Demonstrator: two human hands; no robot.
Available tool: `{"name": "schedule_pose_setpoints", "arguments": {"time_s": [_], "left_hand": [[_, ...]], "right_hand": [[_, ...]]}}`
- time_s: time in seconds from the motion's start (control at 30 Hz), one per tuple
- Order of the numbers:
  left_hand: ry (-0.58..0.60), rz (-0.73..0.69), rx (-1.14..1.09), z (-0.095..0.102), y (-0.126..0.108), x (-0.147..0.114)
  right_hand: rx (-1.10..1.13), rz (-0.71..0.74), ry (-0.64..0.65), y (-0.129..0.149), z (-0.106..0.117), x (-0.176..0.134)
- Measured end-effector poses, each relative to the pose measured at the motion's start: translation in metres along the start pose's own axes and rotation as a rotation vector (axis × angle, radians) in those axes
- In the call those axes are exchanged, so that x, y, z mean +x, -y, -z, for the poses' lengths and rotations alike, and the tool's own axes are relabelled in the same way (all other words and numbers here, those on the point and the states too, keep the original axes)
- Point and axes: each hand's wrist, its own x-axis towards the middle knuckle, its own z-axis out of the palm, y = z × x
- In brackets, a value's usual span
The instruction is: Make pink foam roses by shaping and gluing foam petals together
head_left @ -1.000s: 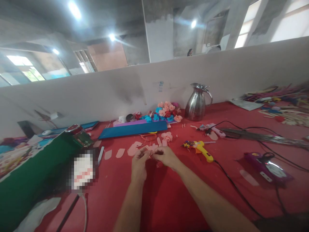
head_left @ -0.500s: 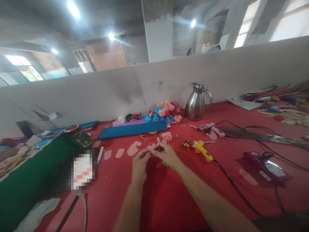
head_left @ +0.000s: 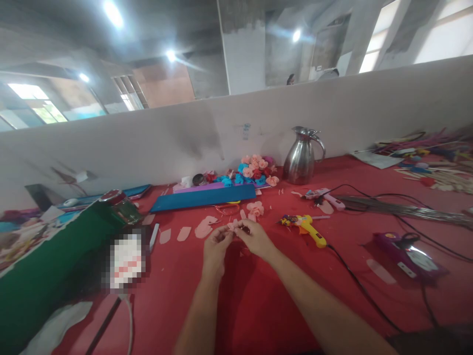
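Observation:
Between the fingertips of both hands is a small pink paper petal (head_left: pixel 232 226), pinched from either side. My left hand (head_left: pixel 216 246) closes on its left edge, and my right hand (head_left: pixel 255 238) grips the right edge. Just beyond them lies a finished pink paper flower (head_left: pixel 255 209). Loose pink petals (head_left: pixel 184 233) rest on the red table to the left of my hands, with a small pile of pink pieces (head_left: pixel 205 227) closest. To the right, a yellow glue gun (head_left: pixel 306 229) lies on its side. My fingers partly cover the petal.
A blue sheet (head_left: pixel 203 198) lies behind the hands, with a bunch of paper flowers (head_left: pixel 256 170) past it. A steel jug (head_left: pixel 301 157) stands by the wall. On the right are a purple power strip (head_left: pixel 410 254) and cables; a lidded jar (head_left: pixel 121 207) and green box (head_left: pixel 74 236) are left.
My right-hand fingers have shifted slightly at the petal, and a green spot beneath that hand is no longer visible. The things on the table have stayed put.

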Motion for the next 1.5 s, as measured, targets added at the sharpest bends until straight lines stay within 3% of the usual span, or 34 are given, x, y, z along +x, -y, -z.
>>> {"name": "schedule_pose_setpoints", "arguments": {"time_s": [0.23,0.37,0.63,1.0,1.2,1.3,1.4,1.5], "left_hand": [[-0.048,-0.036,-0.069,0.003,0.001,0.001],[-0.054,-0.011,-0.126,0.003,0.001,0.003],[-0.012,0.089,-0.217,0.003,-0.002,0.003],[-0.014,0.064,-0.217,0.003,-0.004,0.002],[-0.034,0.076,-0.147,0.004,-0.006,0.002],[-0.034,0.076,-0.146,0.005,-0.004,0.004],[-0.006,0.081,-0.144,0.006,-0.002,0.007],[-0.034,0.096,-0.160,0.007,-0.001,0.009]], "right_hand": [[0.023,-0.091,0.066,-0.003,-0.002,-0.002],[-0.053,-0.082,0.076,0.002,0.000,-0.003],[0.002,-0.058,0.123,0.003,0.003,-0.002],[0.017,-0.091,0.124,0.005,0.003,-0.002],[-0.082,-0.081,0.125,-0.002,0.002,0.000],[-0.285,-0.052,0.127,0.004,0.004,-0.001],[-0.504,-0.014,0.088,0.017,0.019,-0.005],[-0.640,-0.020,-0.059,0.026,0.058,-0.018]]}}
